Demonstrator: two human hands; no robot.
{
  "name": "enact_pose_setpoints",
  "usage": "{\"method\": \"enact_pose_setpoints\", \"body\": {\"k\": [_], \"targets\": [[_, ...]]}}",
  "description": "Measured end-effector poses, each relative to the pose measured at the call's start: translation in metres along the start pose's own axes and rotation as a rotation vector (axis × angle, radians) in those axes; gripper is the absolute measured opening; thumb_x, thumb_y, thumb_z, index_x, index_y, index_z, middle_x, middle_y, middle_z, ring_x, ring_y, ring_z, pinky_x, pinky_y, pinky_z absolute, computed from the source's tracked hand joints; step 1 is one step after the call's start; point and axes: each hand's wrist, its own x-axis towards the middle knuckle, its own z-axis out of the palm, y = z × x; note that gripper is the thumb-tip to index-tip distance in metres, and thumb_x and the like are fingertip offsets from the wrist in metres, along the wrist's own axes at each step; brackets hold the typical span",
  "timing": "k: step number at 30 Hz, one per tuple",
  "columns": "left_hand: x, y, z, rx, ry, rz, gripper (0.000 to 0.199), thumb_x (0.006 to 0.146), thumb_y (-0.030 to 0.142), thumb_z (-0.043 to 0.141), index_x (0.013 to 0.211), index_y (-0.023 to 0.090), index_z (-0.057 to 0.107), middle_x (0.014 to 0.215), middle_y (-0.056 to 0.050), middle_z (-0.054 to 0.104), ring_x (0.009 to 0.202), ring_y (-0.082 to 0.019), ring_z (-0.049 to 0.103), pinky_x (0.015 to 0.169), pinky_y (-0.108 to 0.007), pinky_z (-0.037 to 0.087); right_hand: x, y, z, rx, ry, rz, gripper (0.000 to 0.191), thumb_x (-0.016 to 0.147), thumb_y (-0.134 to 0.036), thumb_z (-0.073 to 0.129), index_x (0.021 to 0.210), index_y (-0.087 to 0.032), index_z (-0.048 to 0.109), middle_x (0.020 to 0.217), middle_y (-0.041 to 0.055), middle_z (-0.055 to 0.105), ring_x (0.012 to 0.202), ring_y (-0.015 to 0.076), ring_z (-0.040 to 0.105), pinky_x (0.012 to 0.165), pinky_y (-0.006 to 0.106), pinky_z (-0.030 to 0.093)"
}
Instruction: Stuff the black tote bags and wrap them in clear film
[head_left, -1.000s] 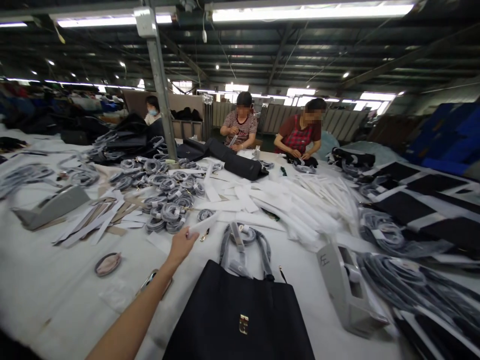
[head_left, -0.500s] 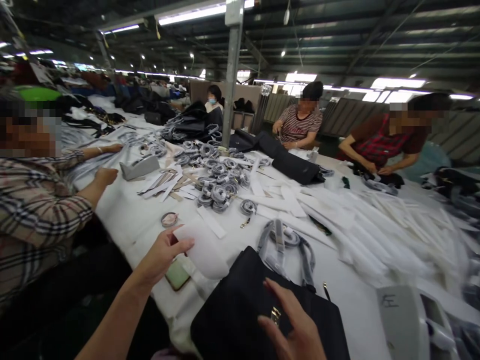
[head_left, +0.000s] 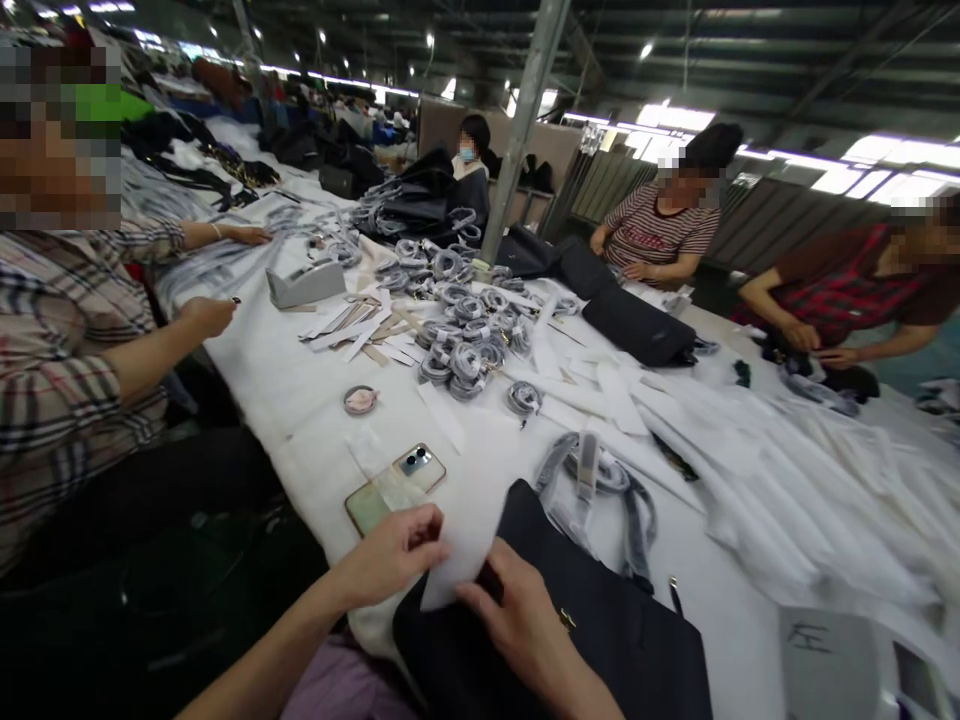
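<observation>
A thin white sheet (head_left: 480, 490), paper or foam, stands tilted between my two hands over the left end of a black handbag (head_left: 622, 630). My left hand (head_left: 401, 550) pinches its left edge between thumb and fingers. From the other side, my right hand (head_left: 517, 610) grips the sheet's lower right edge, just above the bag. The bag lies flat in front of me, its small gold clasp (head_left: 568, 620) partly beside my right wrist. Grey plastic-wrapped handles (head_left: 589, 480) stretch from its far edge across the table.
A phone (head_left: 397, 485) lies left of the sheet, with a tape roll (head_left: 361, 400) beyond it. Coiled wrapped straps (head_left: 465, 360) are heaped mid-table. Long white strips (head_left: 780, 480) cover the right side. A grey tape dispenser (head_left: 829, 660) stands near right. Co-workers sit around the table.
My left hand has brought the white sheet down and right, over the bag. My right hand has moved left from near the clasp and taken hold of the sheet. The view has shifted.
</observation>
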Motion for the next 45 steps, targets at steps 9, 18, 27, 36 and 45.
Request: {"method": "enact_pose_setpoints", "body": {"k": [9,18,27,36,45], "targets": [[-0.002,-0.028,-0.019,-0.031,0.423,0.000,0.027,0.092,0.044,0.046,0.106,0.022,0.041,0.077,0.003,0.056,0.067,-0.013,0.051,0.067,-0.028,0.044,0.029,0.019,-0.002,-0.702,-0.236,-0.258,0.065,0.052,-0.049,0.088,0.103,-0.020,0.060,0.098,0.0054,0.064,0.098,0.0281,0.057,0.108,0.060,0.023],[0.005,-0.024,0.003,-0.155,0.255,0.002,0.024,0.090,0.034,0.052,0.108,0.020,0.044,0.086,0.000,0.060,0.074,-0.012,0.055,0.068,-0.025,0.043,-0.003,0.025,0.006,-0.630,0.028,-0.489,0.010,0.090,-0.012,0.050,0.087,-0.018,0.058,0.073,-0.0002,0.056,0.077,0.0179,0.051,0.101,0.044,0.031],[0.012,-0.023,0.002,0.390,0.048,-0.116,0.009,0.083,0.029,0.057,0.085,0.021,0.053,0.065,0.007,0.056,0.060,-0.010,0.049,0.056,-0.022,0.030,0.000,0.026,0.008,-0.586,0.088,-0.507,0.019,0.094,-0.014,0.043,0.085,-0.019,0.058,0.070,-0.0004,0.057,0.077,0.0162,0.054,0.100,0.041,0.034],[0.013,-0.037,0.017,0.534,-0.121,-0.158,0.010,0.084,0.027,0.051,0.080,0.021,0.056,0.066,0.003,0.063,0.060,-0.012,0.056,0.054,-0.021,0.032,-0.002,0.026,0.011,-0.623,0.030,-0.519,0.022,0.095,-0.013,0.041,0.084,-0.019,0.058,0.071,-0.0004,0.056,0.073,0.0156,0.052,0.099,0.041,0.033],[0.020,-0.040,0.013,0.707,-0.185,-0.063,0.015,0.081,0.020,0.047,0.079,0.022,0.062,0.062,0.000,0.063,0.059,-0.016,0.057,0.051,-0.024,0.030,0.019,0.029,-0.010,-0.724,-0.122,-0.502,0.041,0.080,-0.058,0.062,0.089,-0.019,0.060,0.099,0.0067,0.064,0.092,0.0214,0.057,0.090,0.039,0.042]]}}
